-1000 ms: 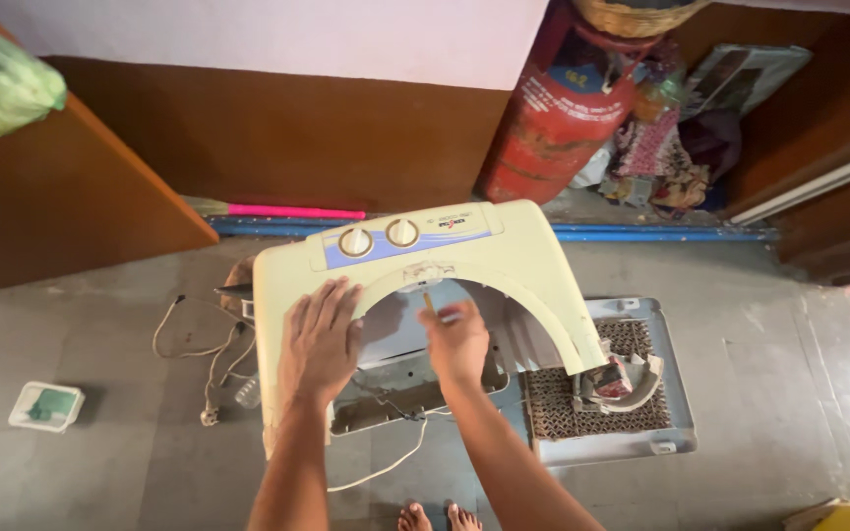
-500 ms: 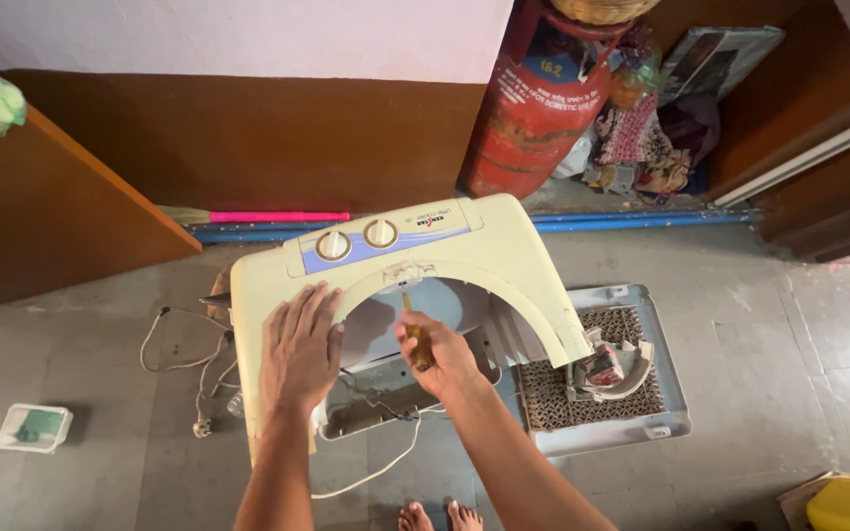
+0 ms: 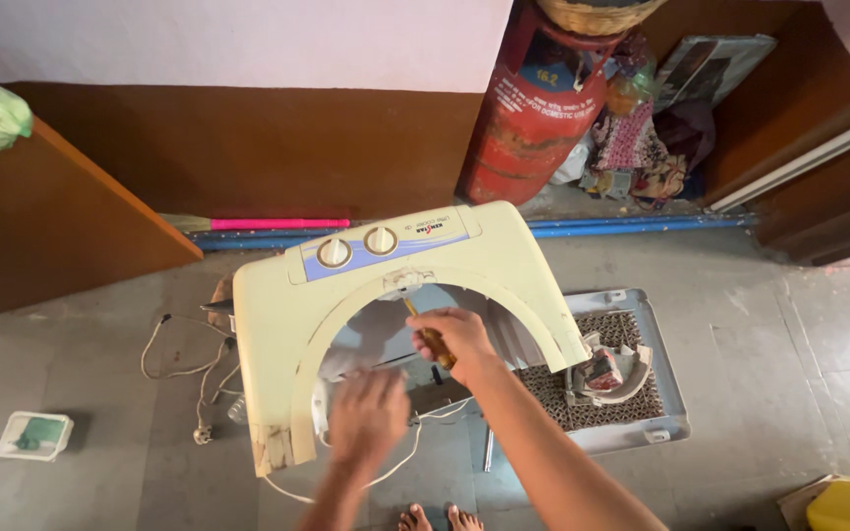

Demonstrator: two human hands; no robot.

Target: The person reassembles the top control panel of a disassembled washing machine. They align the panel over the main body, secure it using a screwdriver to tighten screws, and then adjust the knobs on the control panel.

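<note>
View from the head camera, looking down on a cream washing-machine top panel [image 3: 277, 334] standing over the grey floor [image 3: 100, 482]; the panel carries two round knobs [image 3: 356, 247] on a pale blue strip along its far edge, and a wide arched opening faces the person. The right hand [image 3: 453, 337] is clenched about the brown handle of a screwdriver [image 3: 428, 339]; the tool's long axis runs up and slightly to the left, from the fist toward the small bracket [image 3: 403, 282] at the crown of the arch; the tip lies just beside, perhaps touching, that bracket, though contact cannot be told. The bracket thus lies straight ahead of the right grip, farther from the person, on the line of the shaft. The left hand [image 3: 368, 421] is blurred, lower and nearer the person, within the arch opening, apart from the tool; whether its grip is released or closing cannot be told, and it appears to hold nothing; the right hand is clearly the nearer of the two to the bracket. Around: a grey perforated cover [image 3: 632, 413] lies flat on the floor to the right; a power cord [image 3: 184, 379] trails to the left; a red gas cylinder [image 3: 533, 128] stands by the far wall.
</note>
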